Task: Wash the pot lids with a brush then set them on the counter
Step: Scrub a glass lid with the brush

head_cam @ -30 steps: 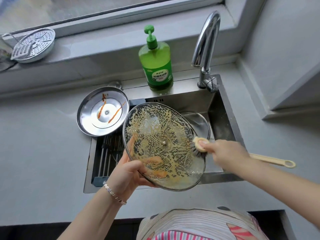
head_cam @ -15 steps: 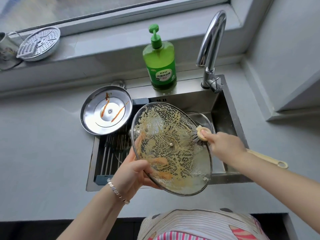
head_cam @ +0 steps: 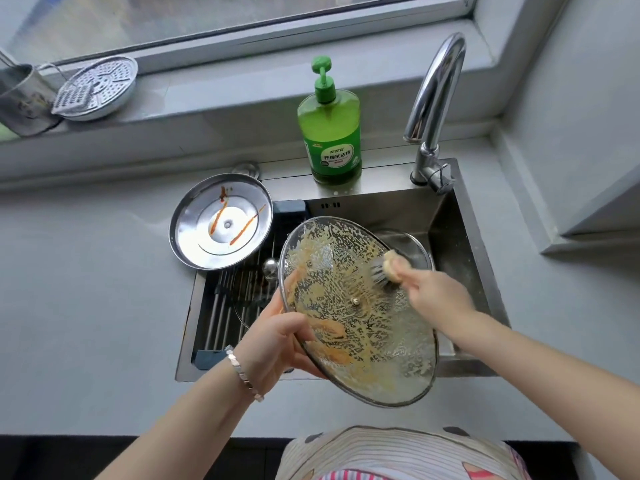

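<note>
A large glass pot lid (head_cam: 360, 317), smeared with yellowish sauce, is tilted over the sink (head_cam: 446, 209). My left hand (head_cam: 277, 344) grips its lower left rim. My right hand (head_cam: 440, 299) holds a wooden dish brush (head_cam: 388, 268), whose bristles press on the lid's upper right part. A steel lid (head_cam: 221, 225) with orange sauce streaks lies underside up across the sink's back left corner. Another glass lid (head_cam: 412, 247) lies in the basin, mostly hidden behind the held one.
A green dish soap bottle (head_cam: 330, 133) and the tap (head_cam: 433, 109) stand behind the basin. A drying rack (head_cam: 225, 306) spans the sink's left half, with a further lid's knob (head_cam: 270, 266) under it. A perforated steamer plate (head_cam: 97, 86) and metal cup (head_cam: 20, 98) rest on the windowsill.
The brush has moved up from the lid's right rim onto its upper right surface. The held lid has tilted more steeply, its lower edge swinging toward me.
</note>
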### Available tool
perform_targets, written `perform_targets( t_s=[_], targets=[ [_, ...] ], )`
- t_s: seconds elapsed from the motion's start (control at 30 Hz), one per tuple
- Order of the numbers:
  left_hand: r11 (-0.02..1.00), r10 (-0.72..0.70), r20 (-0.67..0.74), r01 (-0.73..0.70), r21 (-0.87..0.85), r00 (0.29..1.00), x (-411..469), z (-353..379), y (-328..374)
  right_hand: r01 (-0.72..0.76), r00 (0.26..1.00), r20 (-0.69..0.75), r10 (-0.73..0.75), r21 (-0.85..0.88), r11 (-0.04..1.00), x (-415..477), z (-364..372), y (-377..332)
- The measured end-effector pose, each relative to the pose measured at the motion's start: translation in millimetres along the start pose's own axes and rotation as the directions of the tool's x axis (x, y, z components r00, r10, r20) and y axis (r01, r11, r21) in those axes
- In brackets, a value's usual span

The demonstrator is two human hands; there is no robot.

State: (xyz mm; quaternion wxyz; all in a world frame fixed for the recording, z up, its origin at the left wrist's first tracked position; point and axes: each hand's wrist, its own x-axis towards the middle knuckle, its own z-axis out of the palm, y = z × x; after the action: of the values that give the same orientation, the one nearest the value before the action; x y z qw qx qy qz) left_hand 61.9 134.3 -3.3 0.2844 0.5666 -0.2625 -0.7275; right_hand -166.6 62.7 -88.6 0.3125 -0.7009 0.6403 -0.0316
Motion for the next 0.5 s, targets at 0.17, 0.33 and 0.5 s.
perform_targets(
  t_s=[0.17,0.33,0.5],
  targets=[
    [0.999,0.018,-0.012,-0.017,0.047,1.000,2.5,2.2,4.5,0.186,0.982,0.030,-0.188,0.057,0.981,-8.4,10.6,-26.3],
    [0.999,0.004,0.007,-0.004,0.044,1.000,-3.2,1.3,4.9,-0.030,0.997,-0.071,0.024,-0.098,0.995,16.4,-13.0,-10.9],
    [0.999,0.001,0.034,-0.002,0.044,0.999,-1.6,-0.9,7.7,0.218,0.974,-0.051,-0.219,-0.034,0.975,11.0,-6.3,-40.9]
  ],
)
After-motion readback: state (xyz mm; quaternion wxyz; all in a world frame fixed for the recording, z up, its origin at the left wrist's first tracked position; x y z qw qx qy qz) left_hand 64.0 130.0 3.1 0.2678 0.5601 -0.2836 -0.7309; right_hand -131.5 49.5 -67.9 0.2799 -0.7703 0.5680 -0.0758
